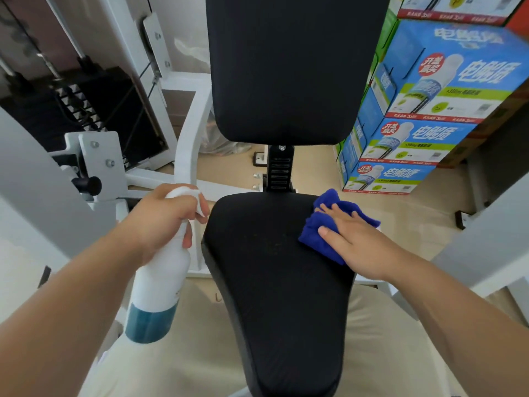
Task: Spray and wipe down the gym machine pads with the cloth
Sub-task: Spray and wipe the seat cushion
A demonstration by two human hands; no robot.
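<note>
A black seat pad (274, 276) fills the middle of the view, with faint specks near its centre. Behind it rises the black back pad (289, 67). My right hand (360, 245) lies flat, fingers spread, on a folded blue cloth (320, 233) pressed against the seat pad's right rear edge. My left hand (163, 219) grips a white spray bottle (160, 282) with a teal base, held just left of the seat pad, its nozzle facing the pad.
White machine frame (189, 144) and a black weight stack (94, 107) stand to the left. Stacked blue drink cartons (423, 116) sit to the right of the pads. Another white frame bar (486, 236) crosses at the right. Beige floor lies below.
</note>
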